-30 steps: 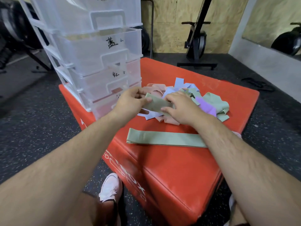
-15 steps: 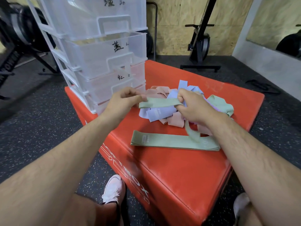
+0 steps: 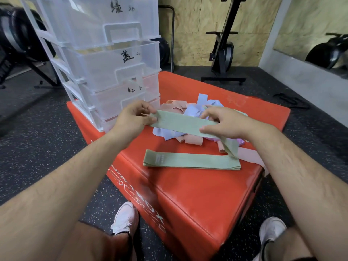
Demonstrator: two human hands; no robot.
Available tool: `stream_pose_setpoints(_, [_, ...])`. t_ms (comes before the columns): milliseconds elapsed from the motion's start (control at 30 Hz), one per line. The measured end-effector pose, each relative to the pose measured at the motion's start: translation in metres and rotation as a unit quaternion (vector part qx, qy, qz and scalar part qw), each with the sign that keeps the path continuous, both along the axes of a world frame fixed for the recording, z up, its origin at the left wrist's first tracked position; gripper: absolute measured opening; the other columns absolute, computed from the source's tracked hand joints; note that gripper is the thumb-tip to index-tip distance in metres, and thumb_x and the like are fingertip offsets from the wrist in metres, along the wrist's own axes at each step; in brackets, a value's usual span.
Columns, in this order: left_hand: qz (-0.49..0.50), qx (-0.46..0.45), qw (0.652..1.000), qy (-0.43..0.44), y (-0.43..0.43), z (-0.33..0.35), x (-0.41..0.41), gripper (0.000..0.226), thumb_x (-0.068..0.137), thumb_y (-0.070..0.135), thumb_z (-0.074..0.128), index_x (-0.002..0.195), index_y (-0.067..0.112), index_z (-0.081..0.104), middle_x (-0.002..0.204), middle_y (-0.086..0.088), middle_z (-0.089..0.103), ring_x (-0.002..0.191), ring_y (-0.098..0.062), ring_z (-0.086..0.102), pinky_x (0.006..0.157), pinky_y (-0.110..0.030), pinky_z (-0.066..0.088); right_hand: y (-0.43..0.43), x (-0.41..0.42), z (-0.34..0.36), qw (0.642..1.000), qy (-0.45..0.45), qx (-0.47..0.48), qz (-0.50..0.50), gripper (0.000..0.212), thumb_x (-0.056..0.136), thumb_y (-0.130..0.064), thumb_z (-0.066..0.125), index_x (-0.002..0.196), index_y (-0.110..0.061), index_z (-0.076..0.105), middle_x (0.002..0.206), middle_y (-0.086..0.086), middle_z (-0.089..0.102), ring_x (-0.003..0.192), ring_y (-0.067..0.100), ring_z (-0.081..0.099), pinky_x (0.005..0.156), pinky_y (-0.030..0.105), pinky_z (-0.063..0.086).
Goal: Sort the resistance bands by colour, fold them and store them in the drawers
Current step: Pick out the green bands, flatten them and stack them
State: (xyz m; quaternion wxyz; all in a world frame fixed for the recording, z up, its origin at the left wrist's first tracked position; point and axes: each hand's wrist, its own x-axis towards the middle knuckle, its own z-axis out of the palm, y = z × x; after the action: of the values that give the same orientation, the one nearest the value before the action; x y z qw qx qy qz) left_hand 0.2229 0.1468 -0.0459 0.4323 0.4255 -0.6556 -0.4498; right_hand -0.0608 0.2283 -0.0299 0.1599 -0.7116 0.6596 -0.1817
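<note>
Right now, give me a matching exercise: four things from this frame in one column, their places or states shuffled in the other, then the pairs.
1 lifted green band
2 other green band
3 drawer unit
4 mixed pile of bands

a lies flat near the red box's front edge
b heaped mid-box, beyond the hands
c pinched between left hand and right hand
d stands on the box's far left corner

Pairs: 1-c, 2-a, 3-d, 4-b.

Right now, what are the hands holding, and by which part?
One green resistance band: the left hand pinches one end, the right hand pinches it farther along, and the rest hangs down beyond that hand.
</note>
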Motion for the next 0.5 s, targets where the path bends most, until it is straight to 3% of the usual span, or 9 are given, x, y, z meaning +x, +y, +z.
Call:
stream_pose_setpoints(67, [0.010,0.018,1.000,0.019,-0.002,-0.001,0.004,0.032,0.079,-0.010,0.070,0.070,0.020,0.070,0.082,-0.006,0.069,0.081,-0.020,0.065,0.086,-0.036,0.057,0.006,-0.008,0.000,0.998,0.036,0.049,-0.017,0.038,0.083,-0.052,0.072,0.069,-0.023,0.053,0.066,-0.011,0.045,0.063,0.012,0.045,0.059,0.029,0.035])
stream_pose_setpoints(133, [0.022,0.050,0.998,0.023,-0.003,-0.002,0.009,0.032,0.078,-0.009,0.071,0.066,0.020,0.072,0.080,-0.004,0.069,0.084,-0.022,0.065,0.085,-0.033,0.057,0.011,-0.018,-0.003,0.995,0.012,0.092,-0.036,0.053,0.077,-0.061,0.074,0.062,-0.020,0.043,0.062,-0.009,0.040,0.059,0.013,0.041,0.058,0.031,0.037])
stream_pose_setpoints(200, [0.020,0.080,0.997,0.008,0.000,-0.005,0.010,0.029,0.078,-0.008,0.072,0.069,0.020,0.073,0.082,-0.002,0.069,0.081,-0.018,0.064,0.072,-0.020,0.054,0.018,-0.026,-0.005,0.991,-0.017,0.128,-0.045,0.053,0.072,-0.061,0.078,0.063,-0.022,0.045,0.065,-0.006,0.040,0.061,0.015,0.041,0.056,0.032,0.039])
stream_pose_setpoints(333, [0.012,0.119,0.993,0.011,0.007,-0.012,0.007,0.028,0.076,-0.010,0.074,0.071,0.018,0.075,0.076,-0.002,0.071,0.071,-0.018,0.065,0.078,-0.028,0.055,0.029,-0.035,-0.010,0.988,-0.047,0.140,-0.047,0.050,0.076,-0.050,0.082,0.076,-0.007,0.056,0.068,-0.002,0.045,0.064,0.013,0.043,0.057,0.026,0.039])
stream_pose_setpoints(433, [0.023,0.124,0.992,0.014,0.009,-0.016,0.008,0.025,0.076,-0.011,0.073,0.078,0.014,0.073,0.073,-0.002,0.071,0.068,-0.017,0.065,0.074,-0.026,0.057,0.038,-0.045,-0.007,0.992,-0.022,0.105,-0.071,0.041,0.075,-0.053,0.081,0.065,-0.020,0.060,0.056,-0.014,0.048,0.055,0.009,0.043,0.056,0.027,0.035])
stream_pose_setpoints(500, [0.033,0.124,0.992,0.014,0.009,-0.020,0.009,0.024,0.076,-0.011,0.073,0.079,0.013,0.072,0.070,-0.002,0.071,0.067,-0.017,0.065,0.074,-0.026,0.057,0.041,-0.053,-0.005,0.992,-0.022,0.097,-0.081,0.030,0.077,-0.046,0.082,0.075,-0.021,0.066,0.063,-0.010,0.056,0.059,0.010,0.049,0.058,0.027,0.038])
